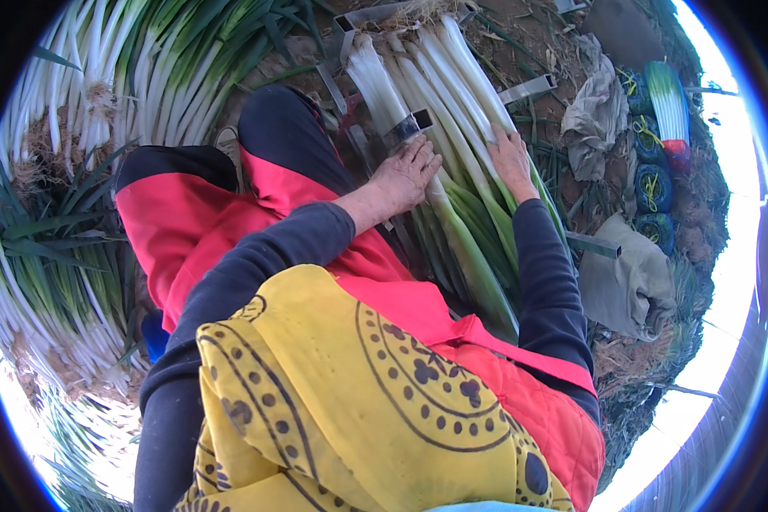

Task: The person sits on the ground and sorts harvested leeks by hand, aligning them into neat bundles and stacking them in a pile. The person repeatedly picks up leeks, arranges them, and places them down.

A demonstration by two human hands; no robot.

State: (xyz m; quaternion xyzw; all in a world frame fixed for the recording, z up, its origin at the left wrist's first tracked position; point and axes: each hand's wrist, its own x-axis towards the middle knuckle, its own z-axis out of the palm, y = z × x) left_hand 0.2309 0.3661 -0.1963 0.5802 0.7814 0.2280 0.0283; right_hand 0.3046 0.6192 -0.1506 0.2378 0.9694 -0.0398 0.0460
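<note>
Before me, a row of large green onions [451, 96] lies in a metal frame [528, 88], with roots at the top of the view and green leaves towards my body. My left hand [409, 169] lies palm down over the stalks on the left side, beside the end of a square metal tube [409, 127]. Against the white stalks on the right side rests my right hand [511, 160], its fingers pointing towards the roots. The undersides of both hands are hidden, so whether either grips a stalk does not show.
Heaps of green onions [173, 96] lie at left, with more [51, 301] below. At right are crumpled sacking [595, 109], a cloth sack [627, 281], several rolled bundles with yellow ties [650, 189] and a wrapped onion bundle [669, 105]. Another frame bar [592, 244] juts out near my right forearm.
</note>
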